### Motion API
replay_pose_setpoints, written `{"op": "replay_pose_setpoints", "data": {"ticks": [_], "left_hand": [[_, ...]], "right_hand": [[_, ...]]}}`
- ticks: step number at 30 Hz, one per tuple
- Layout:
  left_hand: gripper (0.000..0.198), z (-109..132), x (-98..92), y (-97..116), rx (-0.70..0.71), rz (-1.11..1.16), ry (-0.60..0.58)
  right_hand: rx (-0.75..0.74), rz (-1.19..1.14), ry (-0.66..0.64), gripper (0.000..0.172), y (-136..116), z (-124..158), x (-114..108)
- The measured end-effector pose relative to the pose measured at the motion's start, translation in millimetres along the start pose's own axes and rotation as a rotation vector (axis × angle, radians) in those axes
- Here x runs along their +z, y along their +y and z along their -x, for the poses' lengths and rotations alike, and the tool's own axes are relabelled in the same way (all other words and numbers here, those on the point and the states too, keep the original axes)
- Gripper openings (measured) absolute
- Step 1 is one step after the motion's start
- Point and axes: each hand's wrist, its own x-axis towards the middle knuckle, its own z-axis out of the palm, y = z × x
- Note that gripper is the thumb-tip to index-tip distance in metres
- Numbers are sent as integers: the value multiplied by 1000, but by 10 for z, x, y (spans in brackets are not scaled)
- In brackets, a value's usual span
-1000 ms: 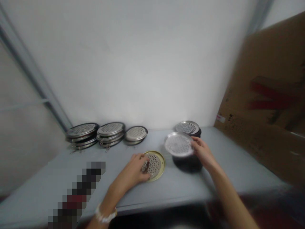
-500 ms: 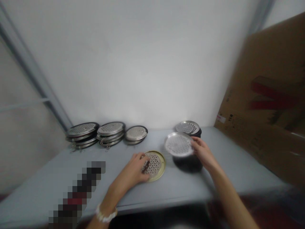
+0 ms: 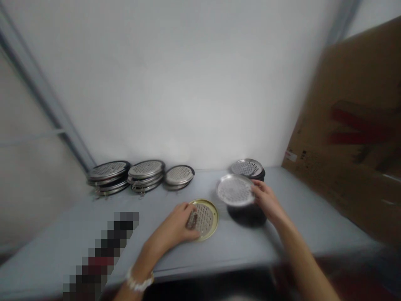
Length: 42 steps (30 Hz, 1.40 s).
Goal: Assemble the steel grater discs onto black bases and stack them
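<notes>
My left hand (image 3: 181, 222) is curled round the left side of a gold-rimmed round grater (image 3: 206, 219), thumb at its near edge and fingers at the far one. Something dark brown shows between its fingers, too blurred to name. My right hand (image 3: 266, 200) pinches the right edge of a silver round grater plate (image 3: 234, 191), held tilted above the table. Partly under that plate is a black round piece (image 3: 247, 216). Behind it, another silver grater plate (image 3: 249, 167) rests on a black stack.
Three piles of round graters, the left pile (image 3: 108, 177), middle pile (image 3: 146, 175) and smaller pile (image 3: 179, 176), stand along the wall on the grey table (image 3: 282, 238). A large cardboard box (image 3: 351, 159) rises at the right. A pixelated patch covers the lower left.
The gold-rimmed grater and my left hand have shifted very slightly, the grater a little to the right and nearer. My right hand and the silver plate have stayed nearly still.
</notes>
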Motion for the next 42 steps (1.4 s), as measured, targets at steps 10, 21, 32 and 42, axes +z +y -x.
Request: {"op": "replay_pose_setpoints", "data": {"ticks": [10, 21, 32, 42], "left_hand": [[66, -11, 9, -15, 2, 19, -8], [73, -9, 51, -93, 20, 34, -17], [64, -18, 1, -44, 10, 48, 34], [52, -99, 19, 112, -7, 225, 240]], "right_hand": [[12, 18, -16, 40, -23, 19, 3], [6, 31, -15, 37, -11, 10, 2], [2, 80, -21, 34, -16, 32, 53], [-4, 162, -109, 36, 80, 169, 289]]}}
